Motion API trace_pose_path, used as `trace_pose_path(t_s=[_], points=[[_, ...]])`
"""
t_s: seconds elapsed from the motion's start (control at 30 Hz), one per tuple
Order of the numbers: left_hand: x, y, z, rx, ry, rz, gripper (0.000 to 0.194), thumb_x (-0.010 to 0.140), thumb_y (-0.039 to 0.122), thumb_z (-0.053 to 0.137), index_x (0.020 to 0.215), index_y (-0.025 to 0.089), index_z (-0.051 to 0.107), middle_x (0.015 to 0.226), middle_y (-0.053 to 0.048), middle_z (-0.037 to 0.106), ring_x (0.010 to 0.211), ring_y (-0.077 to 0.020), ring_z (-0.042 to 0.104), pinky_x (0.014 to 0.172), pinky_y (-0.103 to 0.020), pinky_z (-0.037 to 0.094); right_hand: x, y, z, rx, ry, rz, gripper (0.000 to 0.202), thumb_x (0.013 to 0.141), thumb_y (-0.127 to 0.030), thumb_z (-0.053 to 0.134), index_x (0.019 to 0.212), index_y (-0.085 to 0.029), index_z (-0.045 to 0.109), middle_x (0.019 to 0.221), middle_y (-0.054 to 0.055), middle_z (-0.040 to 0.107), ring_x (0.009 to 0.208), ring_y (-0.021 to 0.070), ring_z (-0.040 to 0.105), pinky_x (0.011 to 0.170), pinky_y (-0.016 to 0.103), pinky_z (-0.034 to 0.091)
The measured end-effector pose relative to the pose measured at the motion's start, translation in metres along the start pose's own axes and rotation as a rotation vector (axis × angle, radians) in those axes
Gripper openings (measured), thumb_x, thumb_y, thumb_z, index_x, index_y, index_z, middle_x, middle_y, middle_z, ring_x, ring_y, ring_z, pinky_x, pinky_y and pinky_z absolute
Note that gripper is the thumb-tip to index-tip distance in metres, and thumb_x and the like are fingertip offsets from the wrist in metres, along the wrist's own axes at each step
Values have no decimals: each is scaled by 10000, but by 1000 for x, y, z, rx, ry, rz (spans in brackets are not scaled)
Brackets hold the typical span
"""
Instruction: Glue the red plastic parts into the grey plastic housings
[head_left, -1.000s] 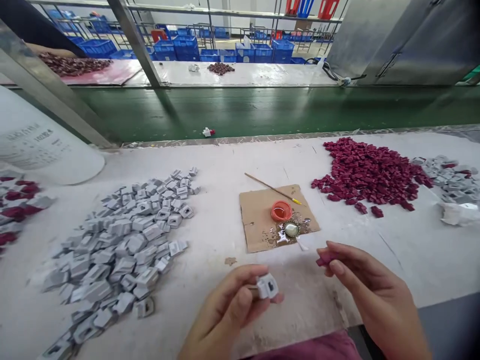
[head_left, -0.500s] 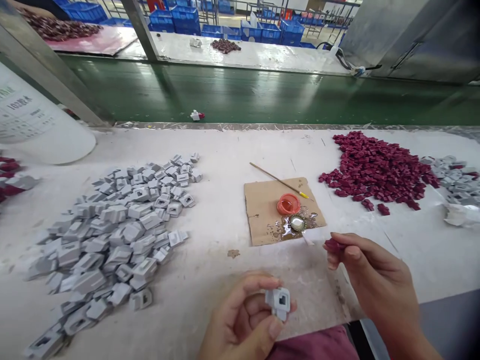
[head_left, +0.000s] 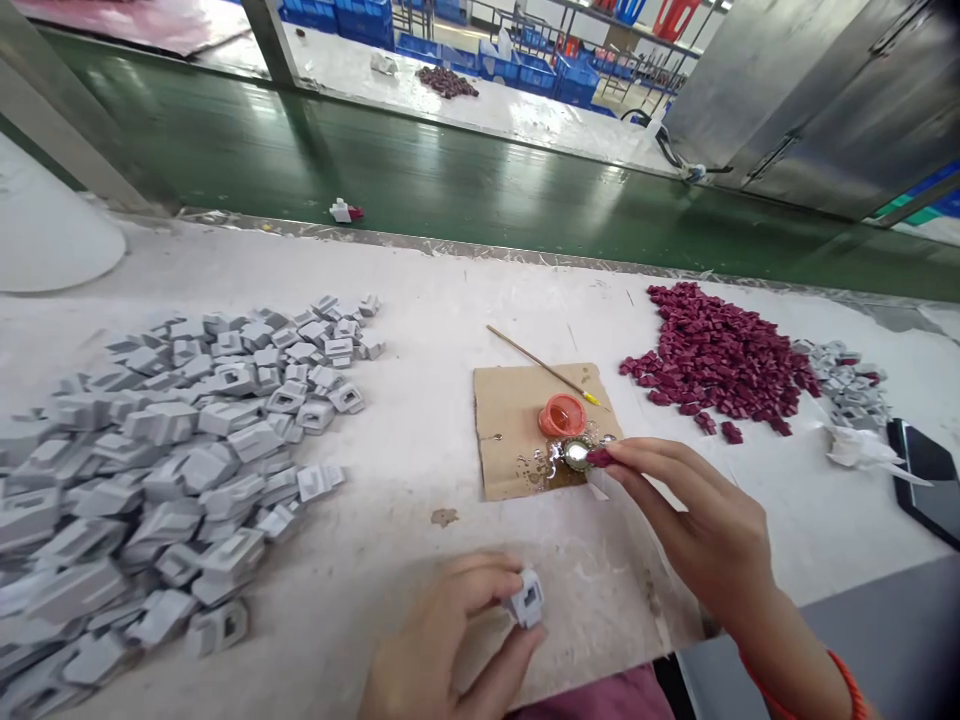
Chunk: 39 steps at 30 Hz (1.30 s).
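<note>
Between thumb and fingers, my left hand (head_left: 457, 630) grips a light grey plastic part (head_left: 527, 598) with a square hole facing up. My right hand (head_left: 697, 510) pinches a small maroon plastic piece (head_left: 599, 457), its tip at the bottle cap (head_left: 577, 455) of clear liquid. That cap sits on a cardboard piece (head_left: 495, 400) with wet spots around it. Just behind it stands a red cup (head_left: 562, 415) with liquid inside. A thin stick with a yellow end (head_left: 540, 362) lies across the cardboard's back edge.
Grey parts (head_left: 217, 450) are heaped at left, maroon pieces (head_left: 720, 360) at right beside a smaller grey pile (head_left: 847, 385). Crumpled white paper (head_left: 862, 448) and a phone (head_left: 926, 480) lie far right. A green conveyor (head_left: 450, 190) runs behind, carrying one grey-and-maroon part (head_left: 345, 210).
My right hand has moved left and forward, bringing the maroon piece to the bottle cap. My left hand still holds the grey part. The view has shifted and tilted.
</note>
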<state>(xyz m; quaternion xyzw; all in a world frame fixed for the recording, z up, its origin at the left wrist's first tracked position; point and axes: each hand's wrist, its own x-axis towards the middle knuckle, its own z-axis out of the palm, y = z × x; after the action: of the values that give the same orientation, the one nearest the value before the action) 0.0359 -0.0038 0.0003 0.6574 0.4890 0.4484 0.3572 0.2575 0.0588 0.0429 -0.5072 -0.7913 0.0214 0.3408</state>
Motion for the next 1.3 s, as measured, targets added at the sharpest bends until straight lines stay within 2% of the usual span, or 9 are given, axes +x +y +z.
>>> trace_pose_path(t_s=[0.1,0.23,0.37,0.43,0.57,0.67,0.8,1.1,1.3], points=[[-1,-5,1,194,-12,122,220,851,155,638,1049,227,570,1007,-6,734,924,-114,704,840,-150,539,7,4,4,-50,-70,-121,247,902,-73,541,1073,-210,656,971,64,691,879,173,677,781,297,599],[2,-9,-3,325,-48,274,227,813,139,682,1015,187,590,958,-13,749,946,-149,692,896,-197,529,10,9,7,-62,-160,-142,260,901,-60,530,1091,-194,646,989,77,682,888,177,671,758,295,597],[4,-9,-6,352,-22,228,197,818,132,672,993,183,596,923,-14,747,933,-173,663,860,-246,545,8,2,2,-72,-64,-101,312,870,-40,578,1107,-233,640,994,45,676,894,160,661,821,286,578],[4,-8,-6,340,-21,217,211,805,126,683,988,186,596,921,-12,747,925,-174,657,839,-249,550,2,-8,0,-39,0,-20,334,849,-33,614,1108,-243,635,1006,33,666,894,144,648,832,265,564],[3,-7,-4,293,-16,185,209,790,123,700,962,192,604,895,-4,745,906,-179,654,815,-267,558,-21,-36,4,254,-47,164,283,858,-57,596,1083,-226,631,972,36,657,907,146,636,749,232,572],[3,-6,-3,258,23,154,197,781,110,711,938,184,619,879,-1,741,909,-176,644,814,-268,556,-36,-50,15,386,-88,144,251,844,-47,599,1047,-190,639,927,40,668,865,139,653,708,200,584],[3,-5,-1,229,42,144,187,773,96,723,918,168,630,892,0,736,924,-164,622,844,-250,536,-43,-56,27,416,-66,115,250,830,-35,609,1034,-174,651,911,47,683,836,135,669,710,185,592],[1,-7,-4,210,-9,148,183,812,90,680,966,166,618,933,-6,725,955,-149,616,891,-228,514,-40,-54,23,443,-232,29,270,854,-2,575,1086,-125,636,987,77,655,938,135,646,806,181,576],[2,-8,-2,290,-62,224,170,850,123,633,1011,159,589,939,-30,724,936,-146,661,886,-209,514,-36,-61,27,510,-250,47,221,910,-57,530,1093,-142,620,986,78,655,948,133,647,819,195,576]])
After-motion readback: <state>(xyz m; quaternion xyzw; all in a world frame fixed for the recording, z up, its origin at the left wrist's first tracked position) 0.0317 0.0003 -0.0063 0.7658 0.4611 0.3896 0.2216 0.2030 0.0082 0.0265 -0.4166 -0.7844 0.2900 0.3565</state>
